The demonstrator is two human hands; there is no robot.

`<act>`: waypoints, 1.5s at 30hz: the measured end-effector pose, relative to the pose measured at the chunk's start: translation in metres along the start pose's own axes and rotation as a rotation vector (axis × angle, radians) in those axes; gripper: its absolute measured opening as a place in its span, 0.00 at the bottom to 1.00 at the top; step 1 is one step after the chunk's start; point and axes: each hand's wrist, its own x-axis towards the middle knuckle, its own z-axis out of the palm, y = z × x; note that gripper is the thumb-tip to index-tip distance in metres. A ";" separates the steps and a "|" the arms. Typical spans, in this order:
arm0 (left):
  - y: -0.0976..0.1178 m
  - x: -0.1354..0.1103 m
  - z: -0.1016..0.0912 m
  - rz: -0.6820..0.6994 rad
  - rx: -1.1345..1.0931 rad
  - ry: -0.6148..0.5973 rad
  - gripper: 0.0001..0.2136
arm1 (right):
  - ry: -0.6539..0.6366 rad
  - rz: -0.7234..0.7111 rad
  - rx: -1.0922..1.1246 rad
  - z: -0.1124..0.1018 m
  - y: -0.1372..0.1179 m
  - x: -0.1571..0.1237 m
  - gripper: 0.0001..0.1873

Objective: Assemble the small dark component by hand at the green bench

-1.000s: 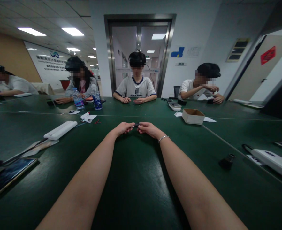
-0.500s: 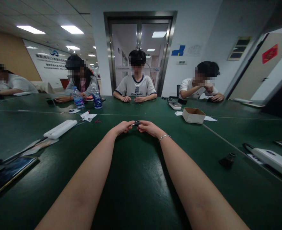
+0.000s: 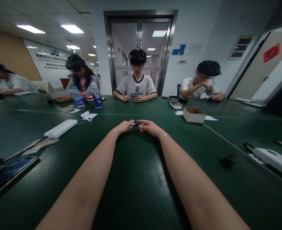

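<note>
The left hand (image 3: 124,127) and right hand (image 3: 151,128) pinch a small black object (image 3: 137,123), seemingly working it, so the next move needs steadiness.

Green table (image 3: 136,185), open box (image 3: 194,119), white power strips (image 3: 60,129), phone (image 3: 8,175), two bottles (image 3: 97,100), paper scraps (image 3: 89,116)

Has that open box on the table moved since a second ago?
No: the open box keeps its place against the table seam beside it; only the whole view shifted slightly.
</note>
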 end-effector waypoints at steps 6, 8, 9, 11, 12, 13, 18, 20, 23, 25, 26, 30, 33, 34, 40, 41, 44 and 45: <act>0.001 0.002 -0.001 -0.039 0.031 0.019 0.23 | 0.016 -0.016 0.006 0.000 0.000 -0.001 0.17; 0.001 0.001 -0.001 -0.029 0.007 -0.002 0.22 | 0.014 -0.020 0.014 0.000 0.000 -0.001 0.17; 0.001 0.000 -0.001 -0.023 -0.005 -0.013 0.22 | 0.011 -0.023 0.016 0.000 0.000 -0.001 0.17; 0.002 -0.001 -0.001 -0.020 -0.017 -0.029 0.21 | 0.006 -0.030 0.019 0.000 0.000 -0.002 0.17; 0.002 -0.002 -0.001 -0.022 -0.017 -0.033 0.22 | 0.007 -0.033 0.018 0.000 0.000 -0.002 0.17; 0.003 -0.003 -0.001 -0.025 -0.013 -0.036 0.22 | 0.009 -0.037 0.017 0.000 0.000 -0.002 0.18; 0.004 -0.004 -0.001 -0.016 0.006 -0.053 0.22 | 0.021 -0.054 0.021 0.002 -0.003 -0.003 0.19; 0.003 -0.004 -0.001 -0.005 0.002 -0.044 0.22 | 0.018 -0.043 0.027 0.003 -0.004 -0.004 0.19; 0.001 -0.003 -0.001 0.005 -0.003 -0.009 0.22 | 0.030 -0.013 0.046 0.004 -0.005 -0.004 0.17; 0.000 -0.002 0.000 0.007 0.009 0.015 0.23 | 0.049 0.013 0.057 0.005 -0.005 -0.003 0.11; -0.001 -0.002 0.000 0.008 0.019 0.029 0.23 | 0.058 0.026 0.060 0.005 -0.005 -0.002 0.08; -0.001 -0.003 0.002 -0.001 0.026 0.112 0.23 | 0.082 0.059 0.065 0.007 -0.005 0.000 0.08; -0.001 -0.005 0.001 0.031 -0.011 0.140 0.21 | 0.115 0.073 0.084 0.008 -0.006 0.000 0.09; -0.001 -0.005 0.001 0.050 -0.023 0.138 0.21 | 0.129 0.078 0.092 0.009 -0.006 0.001 0.09; -0.002 -0.001 0.001 -0.016 -0.046 0.120 0.26 | 0.152 0.097 0.096 0.010 -0.006 0.001 0.10; -0.003 0.000 0.001 -0.020 -0.045 0.122 0.26 | 0.147 0.097 0.095 0.010 -0.006 0.001 0.09; -0.004 0.000 0.001 0.035 -0.054 0.136 0.22 | 0.150 0.087 0.102 0.009 -0.006 0.001 0.09; -0.004 0.000 0.001 0.049 -0.064 0.137 0.21 | 0.155 0.085 0.106 0.009 -0.006 0.001 0.09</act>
